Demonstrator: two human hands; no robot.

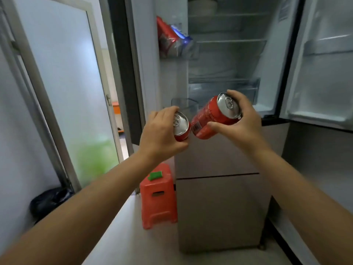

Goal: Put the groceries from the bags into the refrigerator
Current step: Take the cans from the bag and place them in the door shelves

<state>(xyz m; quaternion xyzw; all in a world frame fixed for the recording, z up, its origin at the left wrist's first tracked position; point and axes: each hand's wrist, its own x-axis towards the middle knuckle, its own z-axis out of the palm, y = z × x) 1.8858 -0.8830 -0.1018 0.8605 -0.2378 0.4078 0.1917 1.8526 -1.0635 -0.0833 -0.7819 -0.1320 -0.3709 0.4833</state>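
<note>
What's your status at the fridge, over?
Left hand shut on left can; right hand shut on right can. Fridge doors open, cans not yet in. Door bin holds cans already. Nothing in the way.

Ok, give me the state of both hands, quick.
Left hand: closed around a red aluminium drink can, top facing the camera.
Right hand: closed around a second red aluminium drink can, tilted.

Two red cans with silver tops, an orange stool bearing a green block.
</note>
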